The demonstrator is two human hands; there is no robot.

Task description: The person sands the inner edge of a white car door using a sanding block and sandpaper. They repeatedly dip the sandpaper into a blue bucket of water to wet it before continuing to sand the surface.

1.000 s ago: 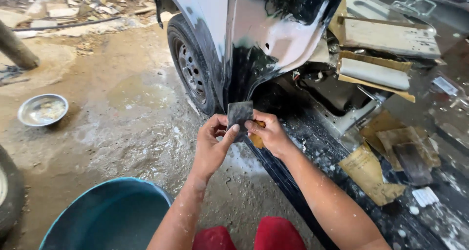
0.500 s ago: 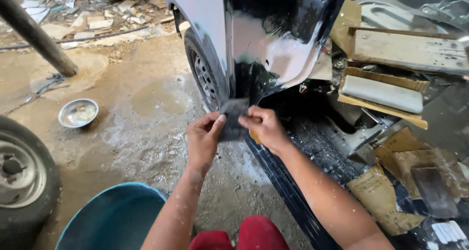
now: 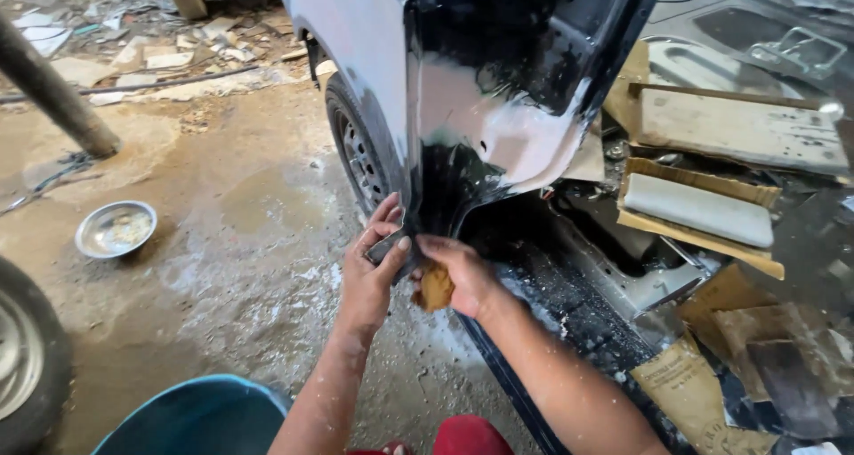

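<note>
**Both hands bring the sheet to the panel edge**

The left hand point(image 3: 372, 273) and the right hand point(image 3: 463, 275) now meet at the lower edge of the dark car panel point(image 3: 463, 144), just behind the wheel point(image 3: 356, 157). A second ago they held the grey abrasive sheet point(image 3: 384, 246) in the air, a little away from the body; now the sheet is folded small and sits against the panel edge. The left fingers point(image 3: 384, 215) are clamped on the sheet, thumb on one side. The right fingers are curled closed around a brown sponge point(image 3: 435, 288), which hangs under the palm. The view has also moved closer to the car.

To my judgement, this means the preparing of the sheet is finished and rubbing of the grey filler patch point(image 3: 516, 139) area can begin. On the wet floor point(image 3: 222, 241) stand a metal bowl point(image 3: 114, 229) and a blue tub point(image 3: 191, 419), both well apart from the hands.
</note>
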